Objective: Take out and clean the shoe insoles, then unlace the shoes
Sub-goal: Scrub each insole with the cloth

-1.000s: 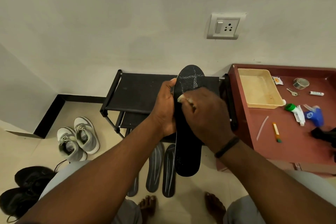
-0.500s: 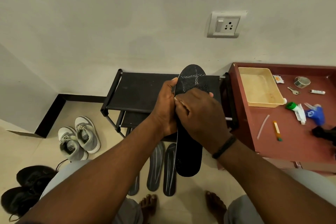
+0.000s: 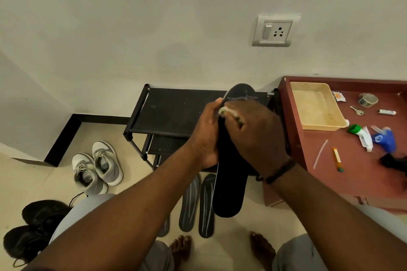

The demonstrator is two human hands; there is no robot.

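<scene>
1. Three flat dark grey foam insoles (image 3: 189,204) lie side by side on the beige tiled floor (image 3: 231,246) at about 6 o'clock, already out of their shoes; whether they are cleaned I cannot tell.
2. Held upright at centre frame, the fourth long black insole (image 3: 229,193) is clasped along its edge by the left hand (image 3: 206,136).
3. At its toe end, toward 12 o'clock, the right hand (image 3: 255,136) is closed on a small whitish cloth or wipe (image 3: 229,112) and presses it against the insole.
4. So removal looks finished and cleaning is under way.
5. At 9 o'clock a pair of grey-and-white lace-up sneakers (image 3: 98,169) stands with laces tied in.
6. At 7 o'clock a pair of black sneakers (image 3: 33,231) sits; its laces are hard to read.
7. Unlacing is judged not yet begun.
</scene>
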